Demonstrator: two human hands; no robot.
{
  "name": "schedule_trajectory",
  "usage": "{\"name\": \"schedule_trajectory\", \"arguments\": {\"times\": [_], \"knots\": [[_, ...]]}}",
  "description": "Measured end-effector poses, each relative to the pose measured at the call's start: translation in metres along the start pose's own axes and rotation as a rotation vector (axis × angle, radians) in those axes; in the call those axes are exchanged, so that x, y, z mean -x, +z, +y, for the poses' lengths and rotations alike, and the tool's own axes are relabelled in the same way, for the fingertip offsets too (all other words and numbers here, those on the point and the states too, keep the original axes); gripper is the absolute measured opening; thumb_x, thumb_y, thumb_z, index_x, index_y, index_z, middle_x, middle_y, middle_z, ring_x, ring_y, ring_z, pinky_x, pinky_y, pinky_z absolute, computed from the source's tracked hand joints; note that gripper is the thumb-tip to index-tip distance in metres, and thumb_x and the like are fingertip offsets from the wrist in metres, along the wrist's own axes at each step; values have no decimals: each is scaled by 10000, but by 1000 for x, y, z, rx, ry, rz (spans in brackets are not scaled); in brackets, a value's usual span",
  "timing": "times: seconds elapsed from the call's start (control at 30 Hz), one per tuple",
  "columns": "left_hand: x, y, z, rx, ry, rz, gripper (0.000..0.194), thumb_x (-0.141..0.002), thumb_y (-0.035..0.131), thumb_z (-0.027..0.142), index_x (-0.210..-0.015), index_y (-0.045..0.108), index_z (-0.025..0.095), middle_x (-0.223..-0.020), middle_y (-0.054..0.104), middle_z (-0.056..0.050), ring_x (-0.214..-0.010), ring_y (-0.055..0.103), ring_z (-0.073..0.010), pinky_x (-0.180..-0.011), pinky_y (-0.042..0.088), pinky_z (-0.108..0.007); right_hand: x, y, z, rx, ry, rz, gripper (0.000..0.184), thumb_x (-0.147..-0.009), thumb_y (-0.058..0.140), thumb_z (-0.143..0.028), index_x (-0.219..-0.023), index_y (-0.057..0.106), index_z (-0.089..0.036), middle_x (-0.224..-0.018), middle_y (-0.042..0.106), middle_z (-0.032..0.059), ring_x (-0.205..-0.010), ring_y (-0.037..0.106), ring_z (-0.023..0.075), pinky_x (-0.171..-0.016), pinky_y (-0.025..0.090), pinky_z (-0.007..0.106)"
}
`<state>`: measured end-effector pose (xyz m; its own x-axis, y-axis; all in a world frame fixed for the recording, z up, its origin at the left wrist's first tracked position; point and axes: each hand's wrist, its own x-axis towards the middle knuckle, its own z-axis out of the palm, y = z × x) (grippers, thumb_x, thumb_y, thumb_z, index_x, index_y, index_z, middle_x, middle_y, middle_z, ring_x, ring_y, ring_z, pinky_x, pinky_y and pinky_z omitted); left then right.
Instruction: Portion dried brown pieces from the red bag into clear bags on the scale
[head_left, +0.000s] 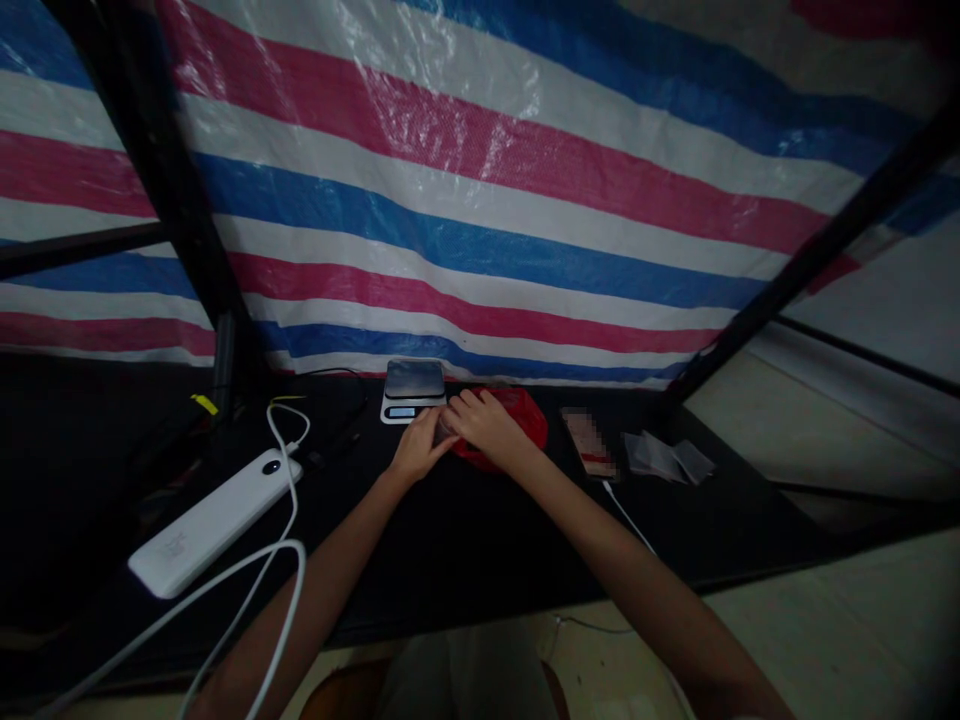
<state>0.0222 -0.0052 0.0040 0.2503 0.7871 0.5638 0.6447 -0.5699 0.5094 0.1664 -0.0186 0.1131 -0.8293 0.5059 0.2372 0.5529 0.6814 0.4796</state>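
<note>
Both my hands meet over a dark table (465, 540), just in front of a small digital scale (412, 389). My left hand (418, 447) and my right hand (484, 425) pinch a small clear item (445, 428) between their fingertips; what it is I cannot tell. Under and behind my right hand lies a red bag (525, 418). The scale's steel platform carries nothing.
A white power bank (214, 520) with white cables (289, 540) lies at the left. A phone (590, 442) and small clear bags (667, 458) lie to the right. A striped tarp (480, 220) on black poles closes the back. Pale floor shows at the right.
</note>
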Motion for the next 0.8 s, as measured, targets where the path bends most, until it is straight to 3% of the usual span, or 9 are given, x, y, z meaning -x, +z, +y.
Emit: {"name": "schedule_trajectory", "arguments": {"times": [0.1, 0.27, 0.4, 0.63, 0.8], "knots": [[0, 1, 2, 22, 1, -4, 406, -808, 449, 403, -1114, 412, 138, -1015, 532, -99, -955, 505, -218, -832, 417, -356, 6, 1, 3, 36, 23, 2, 170, -848, 385, -129, -973, 498, -150, -938, 552, 79, -863, 449, 217, -671, 341, 330], [-2, 4, 9, 45, -11, -33, 396, -821, 431, 407, -1126, 416, 154, -1031, 537, -89, -975, 507, -205, -854, 408, -341, 31, 14, 19, -37, 227, -51, 213, -829, 438, -147, -1037, 478, -173, -992, 559, 79, -903, 461, 212, -724, 339, 327], [-7, -10, -2, -2, -28, 22, 394, -835, 404, 406, -1148, 400, 167, -1074, 527, -87, -1000, 503, -200, -875, 395, -339, 58, 26, 38, -81, 330, -119, 247, -812, 468, -154, -1058, 482, -172, -1006, 569, 85, -932, 472, 215, -750, 346, 325], [-45, -59, -64, -403, 53, -38, 501, -815, 402, 466, -1189, 392, 132, -1071, 532, -117, -1001, 481, -242, -862, 373, -363, 80, 34, 64, -40, 205, -170, 286, -805, 419, -61, -1052, 507, -175, -1046, 568, 66, -967, 478, 199, -786, 363, 318], [-80, -59, -92, -590, 116, -207, 475, -826, 346, 489, -1116, 478, 136, -1066, 551, -123, -1005, 469, -248, -881, 331, -384, 57, 46, 61, 34, 56, -198, 212, -811, 430, -79, -956, 559, -164, -957, 598, 70, -916, 499, 202, -783, 371, 335]]}}
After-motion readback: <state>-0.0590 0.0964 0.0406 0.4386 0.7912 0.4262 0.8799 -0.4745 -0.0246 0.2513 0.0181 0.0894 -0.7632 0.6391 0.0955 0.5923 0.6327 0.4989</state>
